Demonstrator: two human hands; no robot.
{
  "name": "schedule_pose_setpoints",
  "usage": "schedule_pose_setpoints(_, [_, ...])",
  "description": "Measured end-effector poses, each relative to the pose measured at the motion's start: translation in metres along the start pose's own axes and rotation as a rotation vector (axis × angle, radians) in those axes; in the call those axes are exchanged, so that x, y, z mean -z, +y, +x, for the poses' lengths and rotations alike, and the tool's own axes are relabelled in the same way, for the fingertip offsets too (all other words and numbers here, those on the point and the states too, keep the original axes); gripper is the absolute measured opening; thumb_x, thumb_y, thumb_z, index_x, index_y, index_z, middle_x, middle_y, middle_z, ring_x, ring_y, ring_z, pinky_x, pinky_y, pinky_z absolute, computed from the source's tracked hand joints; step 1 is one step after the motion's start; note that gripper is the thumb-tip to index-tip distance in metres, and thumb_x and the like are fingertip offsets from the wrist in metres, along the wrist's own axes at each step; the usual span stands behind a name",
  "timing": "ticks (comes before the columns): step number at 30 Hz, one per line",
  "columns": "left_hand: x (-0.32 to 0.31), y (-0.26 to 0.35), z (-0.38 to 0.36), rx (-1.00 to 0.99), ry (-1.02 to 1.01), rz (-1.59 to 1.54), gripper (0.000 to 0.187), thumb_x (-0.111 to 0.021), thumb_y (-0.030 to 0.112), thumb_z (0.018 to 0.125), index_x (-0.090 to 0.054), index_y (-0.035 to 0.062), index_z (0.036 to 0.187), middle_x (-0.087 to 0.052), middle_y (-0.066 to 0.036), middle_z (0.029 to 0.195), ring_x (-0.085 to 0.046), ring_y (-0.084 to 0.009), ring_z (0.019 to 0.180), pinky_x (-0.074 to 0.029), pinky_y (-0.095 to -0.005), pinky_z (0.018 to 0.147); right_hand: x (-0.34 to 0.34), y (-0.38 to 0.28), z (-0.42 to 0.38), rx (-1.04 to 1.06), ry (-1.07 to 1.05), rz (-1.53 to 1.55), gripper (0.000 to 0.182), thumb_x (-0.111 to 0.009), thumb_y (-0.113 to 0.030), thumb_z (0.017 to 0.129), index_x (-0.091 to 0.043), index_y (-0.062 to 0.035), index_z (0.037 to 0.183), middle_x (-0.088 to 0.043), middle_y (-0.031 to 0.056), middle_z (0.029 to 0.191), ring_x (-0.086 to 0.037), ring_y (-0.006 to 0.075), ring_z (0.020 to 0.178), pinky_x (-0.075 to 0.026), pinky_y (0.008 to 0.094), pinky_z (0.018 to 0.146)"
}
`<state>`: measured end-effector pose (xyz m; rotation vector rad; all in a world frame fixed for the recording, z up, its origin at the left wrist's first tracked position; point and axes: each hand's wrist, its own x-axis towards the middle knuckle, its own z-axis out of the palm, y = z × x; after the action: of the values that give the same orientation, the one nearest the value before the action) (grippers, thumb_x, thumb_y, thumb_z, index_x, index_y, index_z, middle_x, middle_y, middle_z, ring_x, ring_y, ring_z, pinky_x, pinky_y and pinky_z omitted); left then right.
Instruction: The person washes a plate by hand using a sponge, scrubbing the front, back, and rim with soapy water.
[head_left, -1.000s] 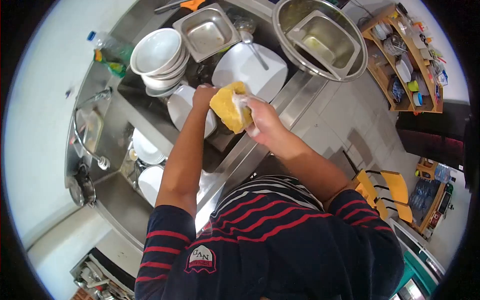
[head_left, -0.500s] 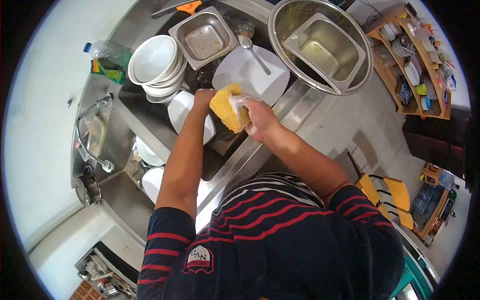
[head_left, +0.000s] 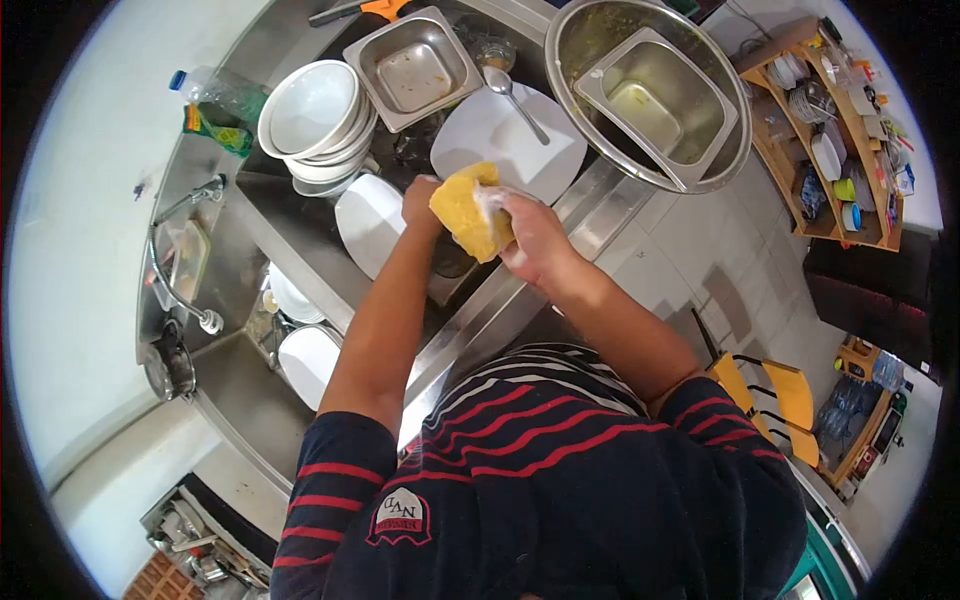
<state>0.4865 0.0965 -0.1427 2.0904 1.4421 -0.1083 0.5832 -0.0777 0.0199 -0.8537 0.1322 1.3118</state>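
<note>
My right hand, with suds on its fingers, is closed round a yellow sponge that has white foam on its upper side. Against the sponge's left edge, my left hand looks curled; the sponge covers most of its fingers, and what they hold is hidden. Both hands are over the near part of a steel sink. Just beyond them lies a square white plate with a spoon on it. Left of my left wrist, another white plate leans in the sink.
A stack of white bowls and a steel food pan stand at the back. On the right, a large steel basin holds another pan. A faucet reaches over a second basin at left, with white plates nearby.
Both hands and the sponge have shifted slightly right together. The sponge has turned a little in my right hand. The dishes have kept their places.
</note>
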Motion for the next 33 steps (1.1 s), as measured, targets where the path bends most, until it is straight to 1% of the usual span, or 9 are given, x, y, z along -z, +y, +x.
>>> schedule_pose_setpoints(2, [0.016, 0.032, -0.027, 0.017, 0.07, -0.006, 0.038, -0.059, 0.035, 0.078, -0.065, 0.0035, 0.099, -0.065, -0.018, 0.103, -0.064, -0.0328, 0.096, -0.051, -0.0412, 0.082, 0.001, 0.001, 0.004, -0.009, 0.0, -0.001, 0.031, -0.047, -0.015, 0.09, -0.053, 0.0008, 0.116, -0.059, 0.012, 0.109, -0.06, 0.0234, 0.099, -0.049, 0.0378, 0.087])
schedule_pose_setpoints(3, [0.013, 0.031, -0.023, 0.1, 0.083, -0.175, 0.041, -0.063, 0.037, 0.075, -0.065, 0.0043, 0.099, -0.065, -0.019, 0.103, -0.063, -0.0331, 0.096, -0.051, -0.0415, 0.081, 0.003, 0.001, 0.007, -0.017, 0.0, -0.002, 0.03, -0.047, -0.015, 0.09, -0.053, 0.0008, 0.116, -0.059, 0.0121, 0.11, -0.06, 0.0234, 0.099, -0.048, 0.038, 0.087])
schedule_pose_setpoints(10, [0.007, 0.017, 0.001, 0.161, 0.059, -0.201, 0.033, -0.062, 0.031, 0.073, -0.068, 0.0034, 0.09, -0.066, -0.019, 0.097, -0.064, -0.0332, 0.095, -0.051, -0.0406, 0.081, 0.005, -0.002, 0.007, 0.003, -0.026, 0.006, 0.031, -0.049, -0.015, 0.09, -0.054, 0.0009, 0.115, -0.059, 0.012, 0.11, -0.06, 0.0244, 0.099, -0.05, 0.0397, 0.085])
schedule_pose_setpoints(13, [0.01, 0.021, -0.016, 0.022, 0.138, -0.134, 0.034, -0.064, 0.031, 0.071, -0.068, 0.0008, 0.088, -0.067, -0.019, 0.089, -0.065, -0.0336, 0.089, -0.051, -0.0398, 0.076, 0.007, -0.004, 0.004, -0.004, 0.014, -0.024, 0.032, -0.048, -0.016, 0.09, -0.053, 0.0013, 0.116, -0.059, 0.0127, 0.111, -0.06, 0.0253, 0.098, -0.05, 0.0411, 0.083])
schedule_pose_setpoints(16, [0.018, 0.026, -0.032, 0.032, 0.176, -0.358, 0.034, -0.066, 0.031, 0.07, -0.068, 0.0005, 0.085, -0.067, -0.017, 0.078, -0.066, -0.0324, 0.074, -0.05, -0.0386, 0.067, 0.014, -0.005, 0.006, -0.009, -0.061, 0.003, 0.032, -0.047, -0.017, 0.091, -0.053, 0.0017, 0.116, -0.059, 0.0132, 0.11, -0.06, 0.0256, 0.098, -0.05, 0.0415, 0.084])
schedule_pose_setpoints(18, [0.018, 0.025, -0.037, 0.059, 0.178, -0.742, 0.03, -0.068, 0.029, 0.068, -0.066, 0.0004, 0.076, -0.065, -0.015, 0.069, -0.061, -0.0289, 0.06, -0.047, -0.0376, 0.06, 0.016, -0.004, 0.007, 0.028, -0.053, 0.016, 0.033, -0.046, -0.017, 0.091, -0.053, 0.0021, 0.116, -0.059, 0.0134, 0.11, -0.06, 0.026, 0.098, -0.05, 0.0416, 0.084])
schedule_pose_setpoints(21, [0.026, 0.029, -0.051, 0.058, 0.253, -0.786, 0.026, -0.067, 0.026, 0.068, -0.063, -0.0004, 0.069, -0.062, -0.013, 0.063, -0.058, -0.0255, 0.054, -0.047, -0.0362, 0.057, 0.018, -0.001, 0.011, 0.008, -0.063, 0.005, 0.033, -0.047, -0.017, 0.091, -0.052, 0.0023, 0.117, -0.059, 0.0135, 0.109, -0.06, 0.0264, 0.098, -0.05, 0.0416, 0.084])
schedule_pose_setpoints(24, [0.027, 0.019, -0.042, 0.059, 0.313, -0.575, 0.026, -0.067, 0.024, 0.069, -0.062, -0.001, 0.066, -0.06, -0.013, 0.058, -0.058, -0.0248, 0.054, -0.046, -0.0355, 0.057, 0.018, 0.0, 0.011, -0.019, -0.057, 0.038, 0.03, -0.054, -0.014, 0.086, -0.058, 0.0015, 0.111, -0.061, 0.0101, 0.104, -0.062, 0.0203, 0.093, -0.049, 0.0328, 0.082])
schedule_pose_setpoints(33, [0.071, 0.022, -0.057, 0.006, 0.413, -0.344, 0.026, -0.067, 0.025, 0.071, -0.064, -0.0009, 0.073, -0.062, -0.011, 0.062, -0.06, -0.0216, 0.058, -0.048, -0.0349, 0.061, 0.023, -0.003, 0.007, 0.02, -0.02, -0.016, 0.029, -0.058, -0.014, 0.084, -0.058, 0.0013, 0.11, -0.062, 0.0098, 0.101, -0.062, 0.0212, 0.09, -0.051, 0.0342, 0.077])
